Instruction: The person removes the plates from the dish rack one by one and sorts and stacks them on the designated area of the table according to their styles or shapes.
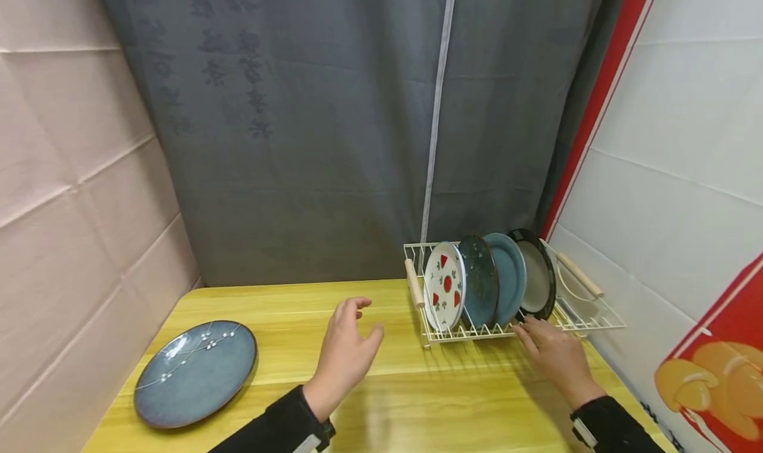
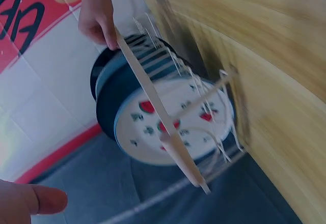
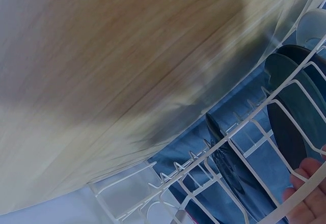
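Observation:
My right hand (image 1: 557, 359) holds the front rail of a white wire dish rack (image 1: 413, 284) with wooden handles. In the right wrist view its fingertips (image 3: 305, 198) show behind the rail. Upright in the rack stand a white plate (image 1: 440, 294) with red fruit designs, a dark green speckled plate (image 1: 479, 284), a blue plate (image 1: 511, 274) and a black-rimmed plate (image 1: 535, 281). My left hand (image 1: 344, 355) hovers over the table left of the rack, fingers loosely bent, holding nothing. Only part of it, the thumb (image 2: 51, 199), enters the left wrist view.
A blue-grey plate (image 1: 197, 380) with a white blossom branch lies flat at the left of the wooden table (image 1: 411, 400). Behind the table hangs a grey curtain (image 1: 310, 142). Light panels stand at both sides, the white right wall (image 1: 673, 195) close beside the rack.

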Demonstrator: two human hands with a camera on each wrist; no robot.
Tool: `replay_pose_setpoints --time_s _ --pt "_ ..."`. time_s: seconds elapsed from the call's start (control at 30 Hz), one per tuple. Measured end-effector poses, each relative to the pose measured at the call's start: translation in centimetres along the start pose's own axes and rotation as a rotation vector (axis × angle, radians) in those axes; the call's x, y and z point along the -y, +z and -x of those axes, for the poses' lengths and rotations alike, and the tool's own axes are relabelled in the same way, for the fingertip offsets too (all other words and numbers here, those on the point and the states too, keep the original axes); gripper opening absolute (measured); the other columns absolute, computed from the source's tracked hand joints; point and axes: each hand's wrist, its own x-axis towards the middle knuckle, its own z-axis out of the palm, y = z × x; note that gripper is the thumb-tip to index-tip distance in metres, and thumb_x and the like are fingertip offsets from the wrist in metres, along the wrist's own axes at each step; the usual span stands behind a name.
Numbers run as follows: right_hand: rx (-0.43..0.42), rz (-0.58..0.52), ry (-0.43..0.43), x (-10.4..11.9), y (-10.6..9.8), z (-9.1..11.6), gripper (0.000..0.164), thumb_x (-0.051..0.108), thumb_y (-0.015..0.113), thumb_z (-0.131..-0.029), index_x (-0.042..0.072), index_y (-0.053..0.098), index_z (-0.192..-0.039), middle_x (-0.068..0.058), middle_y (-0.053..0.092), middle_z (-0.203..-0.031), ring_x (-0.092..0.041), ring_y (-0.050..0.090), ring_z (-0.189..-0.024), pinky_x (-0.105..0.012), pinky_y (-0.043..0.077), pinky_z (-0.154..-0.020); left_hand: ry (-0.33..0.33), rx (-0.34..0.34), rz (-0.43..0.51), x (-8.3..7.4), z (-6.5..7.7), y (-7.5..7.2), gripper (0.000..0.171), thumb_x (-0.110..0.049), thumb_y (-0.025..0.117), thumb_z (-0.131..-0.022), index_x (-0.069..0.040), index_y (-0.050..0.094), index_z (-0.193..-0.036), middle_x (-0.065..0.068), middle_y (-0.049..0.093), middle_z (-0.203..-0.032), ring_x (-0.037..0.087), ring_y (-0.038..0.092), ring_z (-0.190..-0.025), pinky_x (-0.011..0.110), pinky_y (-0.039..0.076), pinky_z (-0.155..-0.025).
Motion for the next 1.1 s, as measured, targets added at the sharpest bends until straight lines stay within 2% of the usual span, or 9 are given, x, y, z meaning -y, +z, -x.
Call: replay_pose_setpoints --time_s 0.13,0.2,0.27,0.37,0.47,0.57,0.67,0.83,1.1 --pt "-0.008 -0.004 -0.005 0.2 0.1 0.0 0.054 0.053 0.047 -0.097 0.007 0.074 -0.086 -0.017 0.075 -0.091 -0.037 0.072 -0.077 -0.051 0.057 -0.063 0.082 0.005 -0.036 -0.6 -0.2 2.1 0.044 -0.027 0.066 -0.087 -0.017 0.053 -0.128 0.004 0.054 -0.129 0.024 0.052 -0.120 0.043 0.048 -0.097" --pt "-0.010 -0.009 -0.003 0.3 0.1 0.0 0.052 0.051 0.048 -0.097 0.008 0.074 -0.086 -0.017 0.075 -0.090 -0.037 0.072 -0.077 -0.052 0.057 -0.064 0.123 0.002 -0.068 -0.5 -0.4 3.1 0.044 -0.026 0.066 -0.086 -0.016 0.053 -0.127 0.004 0.054 -0.130 0.024 0.051 -0.122 0.043 0.047 -0.100" --pt "-0.009 -0.010 0.000 0.4 0.1 -0.1 0.043 0.046 0.056 -0.094 0.008 0.074 -0.086 -0.016 0.075 -0.089 -0.036 0.072 -0.078 -0.052 0.057 -0.064 0.156 -0.001 -0.096 -0.2 -0.7 4.1 0.043 -0.026 0.067 -0.086 -0.016 0.053 -0.125 0.005 0.053 -0.130 0.024 0.051 -0.123 0.043 0.047 -0.101" --pt "-0.013 -0.009 -0.007 0.3 0.1 -0.1 0.025 0.033 0.071 -0.084 0.008 0.074 -0.085 -0.014 0.075 -0.086 -0.035 0.071 -0.077 -0.052 0.057 -0.063 0.191 0.001 -0.121 0.2 -1.0 5.4 0.041 -0.028 0.066 -0.087 -0.015 0.054 -0.124 0.005 0.052 -0.130 0.024 0.050 -0.122 0.041 0.047 -0.101" --pt "-0.023 -0.008 -0.018 0.2 0.2 -0.1 0.019 0.023 0.078 -0.074 0.008 0.073 -0.084 -0.014 0.075 -0.084 -0.035 0.071 -0.075 -0.051 0.057 -0.061 0.210 0.016 -0.131 0.2 -1.3 6.5 0.041 -0.028 0.065 -0.087 -0.015 0.055 -0.124 0.005 0.052 -0.130 0.023 0.050 -0.121 0.040 0.047 -0.101" --pt "-0.034 -0.009 -0.023 0.1 0.3 0.0 0.026 0.033 0.070 -0.085 0.007 0.073 -0.085 -0.013 0.074 -0.083 -0.034 0.071 -0.075 -0.050 0.057 -0.061 0.233 0.038 -0.137 0.0 -1.5 7.5 0.041 -0.027 0.065 -0.087 -0.014 0.055 -0.124 0.005 0.052 -0.130 0.022 0.050 -0.121 0.040 0.047 -0.101" --pt "-0.043 -0.008 -0.024 0.1 0.4 0.1 0.029 0.036 0.067 -0.087 0.008 0.074 -0.085 -0.014 0.075 -0.084 -0.035 0.071 -0.075 -0.051 0.057 -0.062 0.277 0.063 -0.149 -0.3 -1.6 8.5 0.040 -0.027 0.065 -0.088 -0.014 0.055 -0.124 0.004 0.052 -0.129 0.021 0.050 -0.119 0.037 0.046 -0.100" --pt "-0.042 -0.002 -0.023 0.2 0.4 0.0 0.019 0.021 0.079 -0.072 0.008 0.073 -0.084 -0.013 0.075 -0.084 -0.034 0.072 -0.075 -0.050 0.057 -0.062 0.360 0.070 -0.188 -0.4 -1.9 10.3 0.035 -0.027 0.065 -0.089 -0.016 0.057 -0.121 0.002 0.052 -0.131 0.021 0.050 -0.121 0.036 0.046 -0.100" --pt "-0.038 -0.002 -0.017 0.3 0.3 0.1 0.017 0.022 0.078 -0.074 0.010 0.072 -0.084 -0.010 0.074 -0.080 -0.032 0.071 -0.074 -0.049 0.057 -0.062 0.486 0.120 -0.282 0.0 -2.3 12.7 0.026 -0.034 0.063 -0.093 -0.019 0.063 -0.114 -0.001 0.058 -0.128 0.019 0.054 -0.121 0.037 0.046 -0.105"
